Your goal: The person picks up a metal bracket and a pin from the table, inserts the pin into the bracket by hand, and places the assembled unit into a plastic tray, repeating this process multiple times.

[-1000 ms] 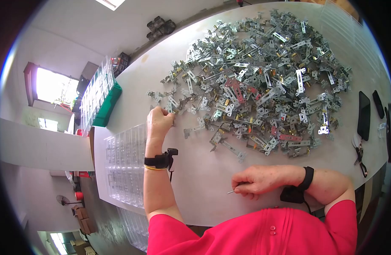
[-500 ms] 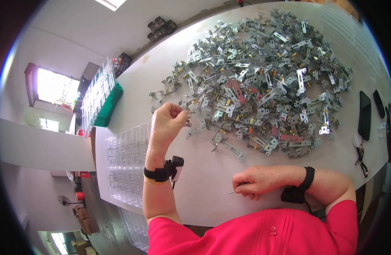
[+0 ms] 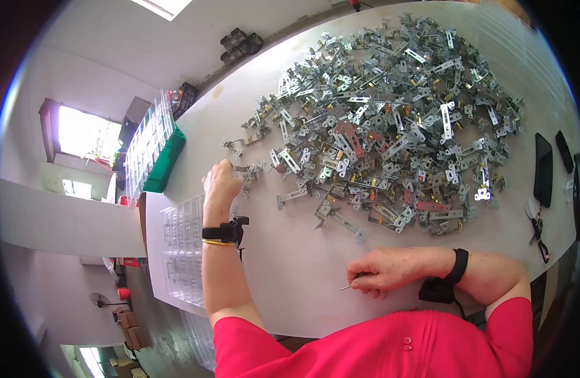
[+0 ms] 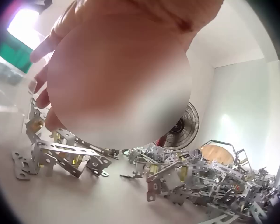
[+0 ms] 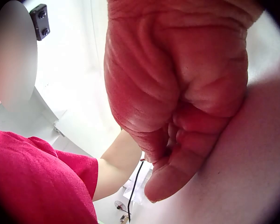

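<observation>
1. Presently, the left hand (image 3: 222,189) is at the near left end of the pile, its fingers beside a few loose metal brackets (image 3: 251,171) on the bench (image 3: 290,264).
2. The left wrist view shows several of its fingertips spaced apart and lightly bent, next to the brackets; a blurred oval covers the palm, so I cannot tell whether anything is pinched.
3. The right hand (image 3: 391,269) rests low on the bench, close in front of the red shirt (image 3: 365,346). Its fingers are curled round a thin metal rod (image 3: 346,288), whose tip pokes out toward the left.
4. Most of the brackets lie jumbled in a broad pile (image 3: 391,126) ahead of the person, silvery with brassy bits; a few reddish brackets (image 3: 350,138) lie among them.
5. Left of the left forearm, a clear plastic tray (image 3: 183,271) with rows of compartments lies on the bench; farther up stands a green box (image 3: 166,162) with a clear panel leaning against it.
6. Right of the pile are a black phone (image 3: 543,170) and, just below it, a hand tool (image 3: 536,230) with dark handles.
7. A fan (image 4: 179,126) shows behind the brackets in the left wrist view.
</observation>
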The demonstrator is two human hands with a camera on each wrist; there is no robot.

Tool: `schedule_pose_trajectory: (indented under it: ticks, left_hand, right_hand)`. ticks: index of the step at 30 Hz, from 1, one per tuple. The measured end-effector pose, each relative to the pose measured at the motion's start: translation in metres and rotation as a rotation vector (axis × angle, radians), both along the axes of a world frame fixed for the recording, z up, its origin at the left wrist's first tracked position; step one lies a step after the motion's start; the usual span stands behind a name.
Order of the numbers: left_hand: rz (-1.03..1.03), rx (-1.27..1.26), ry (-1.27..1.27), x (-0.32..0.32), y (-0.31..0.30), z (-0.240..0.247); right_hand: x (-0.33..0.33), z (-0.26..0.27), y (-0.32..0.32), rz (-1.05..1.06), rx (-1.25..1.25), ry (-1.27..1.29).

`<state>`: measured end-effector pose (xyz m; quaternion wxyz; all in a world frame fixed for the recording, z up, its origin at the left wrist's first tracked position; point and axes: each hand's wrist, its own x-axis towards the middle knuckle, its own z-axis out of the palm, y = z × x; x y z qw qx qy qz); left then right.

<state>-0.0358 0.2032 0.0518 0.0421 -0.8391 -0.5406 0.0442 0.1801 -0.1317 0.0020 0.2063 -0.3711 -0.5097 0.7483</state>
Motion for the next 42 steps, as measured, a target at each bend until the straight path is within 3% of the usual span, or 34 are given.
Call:
schedule_pose_trajectory:
  ticks: [8,14,23,25,26,28,31,35,42]
  left_hand:
    - [0.041,0.014,0.1,0.007,0.014,-0.005]
    - [0.024,0.017,0.016,0.001,0.028,-0.011]
    - [-0.122,0.028,-0.3,0.019,0.032,-0.012]
    - [-0.333,0.104,-0.412,0.024,0.031,-0.01]
    - [-0.334,0.102,-0.411,0.03,0.023,-0.003]
    - [-0.253,-0.11,-0.699,0.041,0.011,0.011]
    - [-0.232,0.092,-0.568,0.026,0.034,0.013]
    - [0.05,0.019,-0.072,0.014,0.044,0.018]
    - [-0.052,-0.128,-0.094,0.003,0.082,-0.022]
  right_hand:
    - [-0.001,-0.002,0.0,-0.013,0.01,0.022]
    - [0.0,0.0,0.0,0.003,-0.01,0.018]
    - [0.0,0.0,0.0,0.005,-0.026,0.016]
    - [0.001,0.0,0.0,0.005,-0.011,0.021]
    - [0.001,0.0,0.0,0.004,-0.012,0.022]
    - [0.001,-0.001,0.0,0.008,0.022,0.008]
    - [0.0,-0.003,-0.002,-0.019,0.044,0.014]
    - [0.0,-0.001,-0.001,-0.023,0.052,0.016]
    - [0.001,0.003,0.001,0.004,0.014,0.004]
